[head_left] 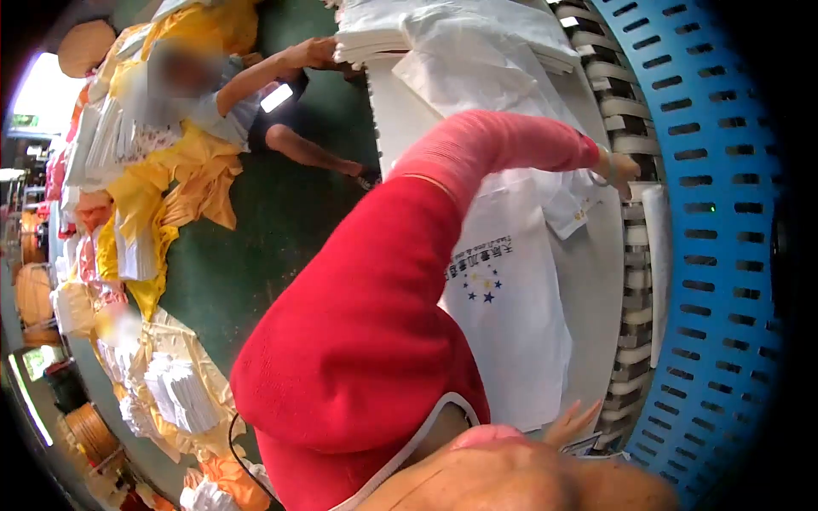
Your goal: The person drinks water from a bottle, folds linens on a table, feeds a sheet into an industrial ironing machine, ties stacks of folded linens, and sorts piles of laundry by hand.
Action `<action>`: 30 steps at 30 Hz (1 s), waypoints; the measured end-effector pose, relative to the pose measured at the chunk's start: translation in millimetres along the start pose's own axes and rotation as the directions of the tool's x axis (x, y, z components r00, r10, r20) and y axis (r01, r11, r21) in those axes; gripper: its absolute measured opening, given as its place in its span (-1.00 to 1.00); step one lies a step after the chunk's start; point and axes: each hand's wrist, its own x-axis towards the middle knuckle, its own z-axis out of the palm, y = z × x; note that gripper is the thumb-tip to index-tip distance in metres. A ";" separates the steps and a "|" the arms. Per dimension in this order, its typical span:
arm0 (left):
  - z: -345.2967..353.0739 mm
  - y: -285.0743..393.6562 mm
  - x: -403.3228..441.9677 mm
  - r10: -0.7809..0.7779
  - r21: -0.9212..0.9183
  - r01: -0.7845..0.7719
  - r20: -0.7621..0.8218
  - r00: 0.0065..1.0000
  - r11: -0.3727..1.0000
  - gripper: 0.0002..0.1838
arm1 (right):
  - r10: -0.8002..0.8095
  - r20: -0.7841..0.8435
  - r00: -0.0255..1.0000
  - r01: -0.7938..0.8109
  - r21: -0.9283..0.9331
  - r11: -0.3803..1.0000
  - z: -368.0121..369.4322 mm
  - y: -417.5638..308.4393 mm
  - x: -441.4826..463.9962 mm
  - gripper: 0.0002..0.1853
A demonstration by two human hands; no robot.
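Note:
My left hand (620,172), at the end of a pink sleeve, reaches over the slatted metal edge (632,324) at the right. Its fingers look bent together; what they hold, if anything, is too small to make out. A narrow white strip (656,272) lies just beside its fingertips. At the lower right, my right hand (575,423) shows partly, its fingers spread over the table edge. Between the hands lies a white printed sheet (511,298) with stars and lettering on the pale table (588,298). Thin white sheets (477,68) lie beyond my left forearm.
A blue slotted panel (699,170) curves along the right. A stack of white sheets (375,38) lies at the table's far end, where a co-worker's hand (319,53) touches it. White and yellow cloth piles (136,213) fill the left, across the green floor (230,281).

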 end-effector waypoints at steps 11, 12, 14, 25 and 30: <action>97.6 10.1 97.8 -0.407 -0.380 0.343 -0.100 0.908 0.859 0.02 | 0.241 0.031 0.970 -0.242 0.066 0.968 4.5 41.6 -52.9 -0.53; 98.7 11.7 94.2 -0.440 -0.406 0.359 -0.123 0.890 0.840 0.00 | 0.264 0.031 0.964 -0.266 0.064 0.962 1.6 38.6 -54.7 -0.53; 100.8 11.6 91.3 -0.506 -0.460 0.386 -0.169 0.846 0.799 -0.04 | 0.260 0.040 0.965 -0.263 0.070 0.962 -3.0 28.9 -51.4 -0.53; 93.1 9.0 61.2 -0.180 -0.311 0.184 0.040 0.983 0.933 -0.49 | 0.146 0.036 0.989 -0.149 0.124 0.981 -9.5 23.7 -42.8 -0.55; 24.4 22.8 11.2 0.109 -0.324 -0.092 0.034 0.993 0.941 -0.58 | 0.169 0.079 0.983 -0.174 0.071 0.982 -13.7 18.9 -37.7 -0.53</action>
